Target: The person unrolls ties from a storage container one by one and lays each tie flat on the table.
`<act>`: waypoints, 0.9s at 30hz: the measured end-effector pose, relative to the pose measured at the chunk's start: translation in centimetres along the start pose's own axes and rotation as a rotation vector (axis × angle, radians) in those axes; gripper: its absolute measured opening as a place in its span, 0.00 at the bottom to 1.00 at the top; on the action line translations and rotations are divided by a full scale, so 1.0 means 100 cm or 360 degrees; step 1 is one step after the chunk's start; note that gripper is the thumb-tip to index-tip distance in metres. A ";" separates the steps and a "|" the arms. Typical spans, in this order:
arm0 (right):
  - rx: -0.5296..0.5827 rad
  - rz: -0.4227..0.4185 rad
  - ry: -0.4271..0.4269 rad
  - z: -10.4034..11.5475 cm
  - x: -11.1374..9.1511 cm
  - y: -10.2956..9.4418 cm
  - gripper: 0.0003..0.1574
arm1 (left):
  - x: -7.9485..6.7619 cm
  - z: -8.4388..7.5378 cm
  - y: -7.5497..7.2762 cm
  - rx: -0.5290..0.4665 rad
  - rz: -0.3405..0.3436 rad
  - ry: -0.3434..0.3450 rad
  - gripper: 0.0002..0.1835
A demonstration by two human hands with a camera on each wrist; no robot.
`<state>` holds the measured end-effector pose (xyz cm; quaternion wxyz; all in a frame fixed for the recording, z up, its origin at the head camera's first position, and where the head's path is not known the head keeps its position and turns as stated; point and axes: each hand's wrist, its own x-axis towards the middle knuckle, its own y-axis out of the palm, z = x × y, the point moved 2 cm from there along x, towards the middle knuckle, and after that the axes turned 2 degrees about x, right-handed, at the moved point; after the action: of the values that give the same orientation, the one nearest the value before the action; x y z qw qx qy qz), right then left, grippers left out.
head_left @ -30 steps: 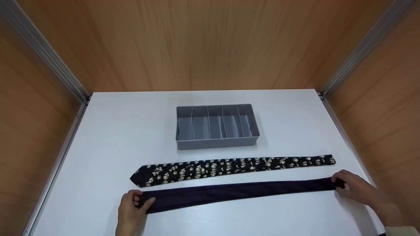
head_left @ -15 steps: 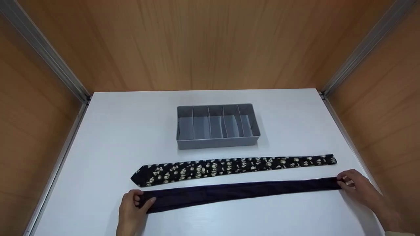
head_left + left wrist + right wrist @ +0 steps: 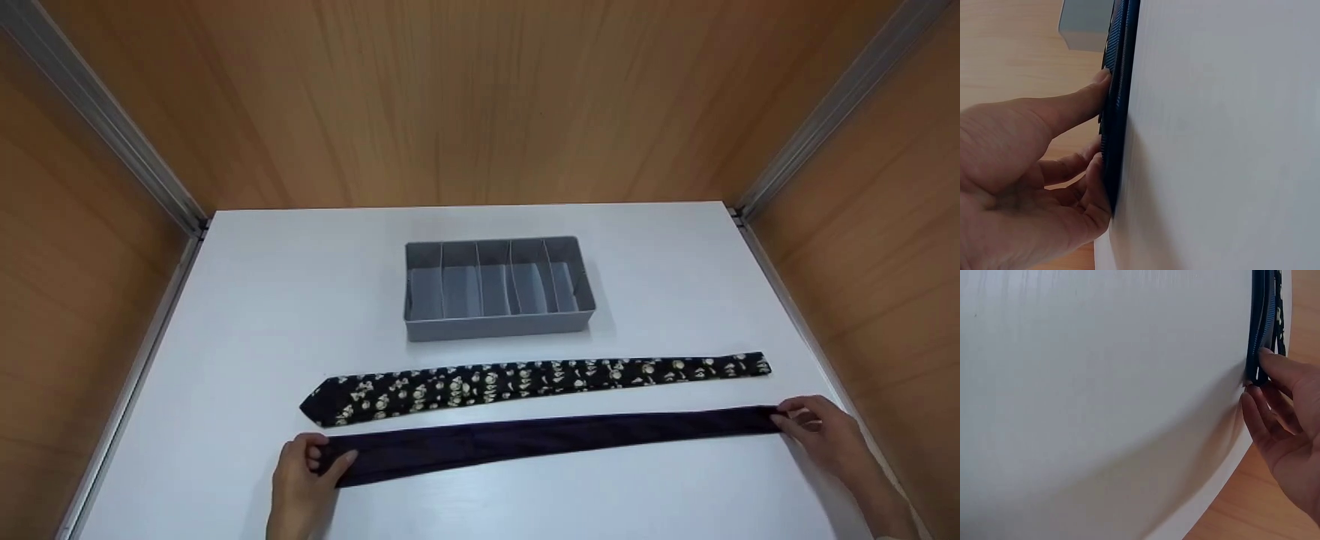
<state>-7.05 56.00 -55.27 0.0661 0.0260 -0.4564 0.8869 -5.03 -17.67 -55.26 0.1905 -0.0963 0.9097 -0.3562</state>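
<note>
A plain dark navy necktie point(image 3: 525, 440) lies stretched across the white table, its wide end at the left. My left hand point(image 3: 300, 480) holds that wide end, thumb on top and fingers curled at its edge; the left wrist view shows the thumb point(image 3: 1086, 101) against the cloth. At the right, my right hand point(image 3: 825, 435) pinches the narrow end between thumb and fingertips, also seen in the right wrist view, where the tie's folded layers point(image 3: 1262, 326) show. Just beyond lies a black necktie with a cream pattern point(image 3: 525, 382), roughly parallel, touched by neither hand.
Behind the ties stands a grey divided box point(image 3: 499, 326) whose several compartments hold nothing visible. Wooden panels point(image 3: 465, 105) enclose the white table point(image 3: 285, 292) at the back and both sides, with metal rails along the corners.
My right hand has shifted slightly right to the tip of the navy tie's narrow end and now pinches it there. My left hand and the patterned tie stay practically still.
</note>
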 end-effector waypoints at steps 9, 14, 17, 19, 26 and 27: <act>0.0065 -0.0028 0.0270 -0.006 -0.006 0.002 0.17 | 0.002 -0.001 -0.001 -0.0008 -0.0027 0.0068 0.23; 0.0110 -0.0029 0.0324 -0.008 -0.007 0.001 0.20 | 0.002 -0.002 0.000 -0.0008 -0.0035 0.0091 0.24; 0.0123 -0.0010 0.0376 -0.010 -0.007 0.000 0.22 | 0.001 -0.002 0.001 -0.0004 -0.0036 0.0093 0.24; 0.0118 0.0014 0.0405 -0.010 -0.007 0.000 0.23 | 0.000 -0.003 0.001 0.0000 -0.0034 0.0091 0.24; 0.0078 0.0054 0.0424 -0.010 -0.004 -0.001 0.23 | 0.000 -0.004 0.001 0.0011 -0.0041 0.0068 0.23; 0.0091 0.0055 0.0428 -0.009 -0.004 -0.001 0.23 | 0.000 -0.005 0.000 0.0011 -0.0042 0.0062 0.22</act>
<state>-6.63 56.75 -55.74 0.1108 -0.0991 -0.4183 0.8961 -5.21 -17.33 -54.93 0.1683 -0.1007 0.9107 -0.3637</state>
